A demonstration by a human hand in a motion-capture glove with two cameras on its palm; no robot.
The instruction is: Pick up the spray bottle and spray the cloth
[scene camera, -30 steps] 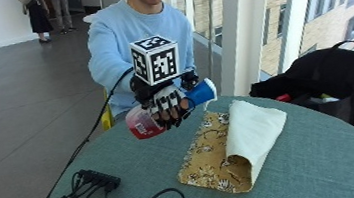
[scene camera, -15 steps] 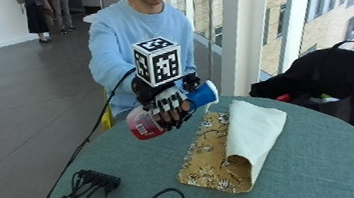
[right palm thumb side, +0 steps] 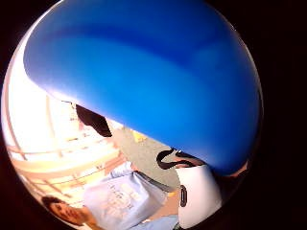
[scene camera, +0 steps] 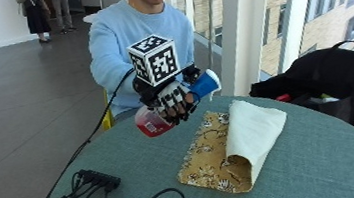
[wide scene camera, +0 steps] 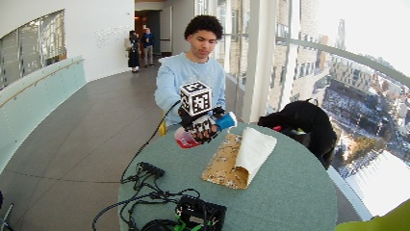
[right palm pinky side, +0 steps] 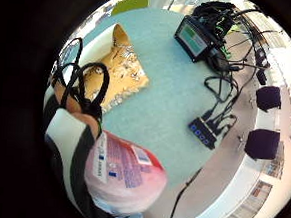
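From the outside view, the gloved right hand (scene camera: 172, 99) hung above the near edge of the round table (scene camera: 345, 160), its fingers curled round the spray bottle (scene camera: 176, 104), which was off the surface and tipped well over: the pink base pointed down and away from the cloth, the blue spray head (scene camera: 203, 83) pointed up and toward it. The bottle's long axis therefore ran roughly in line with the cloth (scene camera: 232, 145), which lay flat on the table just beyond and below the head, folded so that a cream flap covered part of its patterned yellow face; its own length ran away from the hand toward the front of the table. The wide outside view gave the same layout, with the hand (wide scene camera: 202, 127) holding the bottle (wide scene camera: 204, 129) beside the cloth's (wide scene camera: 240, 156) nearer end, and no bare hand showing near either. In the little-finger palm view the bottle's pink, labelled body (right palm pinky side: 123, 175) filled the space close to the palm, and the cloth (right palm pinky side: 115, 69) lay on the teal table apart from it. The thumb-side palm view was taken up by the blue head (right palm thumb side: 144, 76) pressed close; whether a finger sat on the trigger could not be made out. I judged the nozzle already aimed roughly cloth-ward, so squeezing looked the likely next step.
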